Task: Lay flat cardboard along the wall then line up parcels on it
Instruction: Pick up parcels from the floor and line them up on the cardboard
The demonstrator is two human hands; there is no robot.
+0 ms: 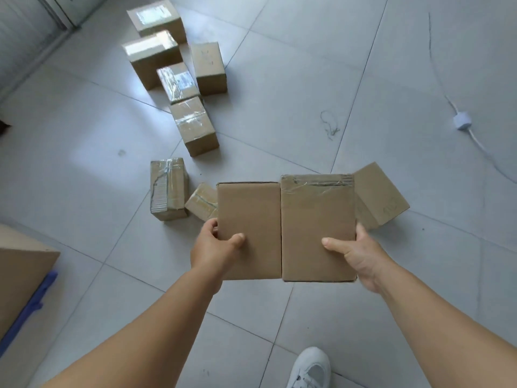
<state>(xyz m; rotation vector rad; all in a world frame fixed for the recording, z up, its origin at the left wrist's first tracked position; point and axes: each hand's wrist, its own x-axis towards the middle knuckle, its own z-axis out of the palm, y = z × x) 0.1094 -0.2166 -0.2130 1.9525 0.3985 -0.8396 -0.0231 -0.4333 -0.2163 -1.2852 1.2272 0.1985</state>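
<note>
The left hand (216, 242) grips one box (249, 214) and the right hand (355, 253) grips another (317, 219), side by side above the floor (307, 93). Step in hand, by judgement: carrying parcels. No flat cardboard shows; the next move calls for a laid sheet by the wall.

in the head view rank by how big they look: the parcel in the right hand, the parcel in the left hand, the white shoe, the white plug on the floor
1. Right-hand parcel
2. Left-hand parcel, only slightly smaller; both are held close to the camera, so true sizes are unsure
3. Shoe, partly cut off by the frame
4. Plug
</note>
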